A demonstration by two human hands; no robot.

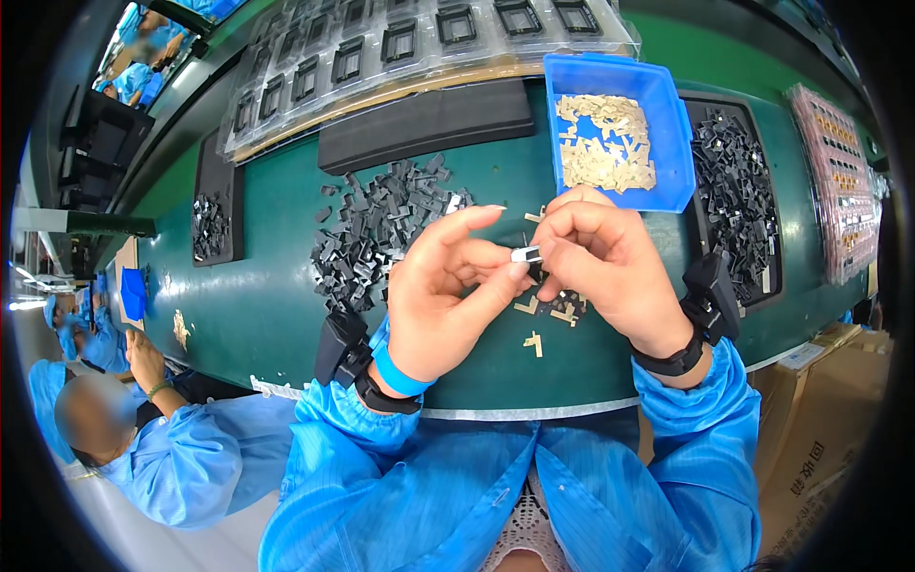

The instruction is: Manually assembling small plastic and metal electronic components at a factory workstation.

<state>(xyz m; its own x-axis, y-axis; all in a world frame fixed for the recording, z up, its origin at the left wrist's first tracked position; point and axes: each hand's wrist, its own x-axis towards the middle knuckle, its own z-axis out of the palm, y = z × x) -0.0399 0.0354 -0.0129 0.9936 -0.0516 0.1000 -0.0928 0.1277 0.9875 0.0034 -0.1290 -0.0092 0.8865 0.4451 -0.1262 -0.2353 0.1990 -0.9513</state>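
Note:
Above the green table, my left hand (440,297) pinches a small black-and-white part (525,255) between thumb and fingertips. My right hand (610,270) meets it from the other side, thumb and forefinger closed on the same part. The fingers partly hide it, so its exact kind does not show. Just beneath the hands lie several loose beige L-shaped pieces (533,344) among small dark bits. A big heap of small black plastic parts (376,224) spreads beside my left hand. Beyond my right hand stands a blue bin (674,143) holding many beige pieces.
A black foam block (429,124) lies below stacked clear trays (315,105) of black frames. Black trays of small parts flank the table, left (229,157) and right (779,238). Pink trays (829,181) stand far right. A co-worker (191,458) sits at left; cardboard boxes (810,410) stand lower right.

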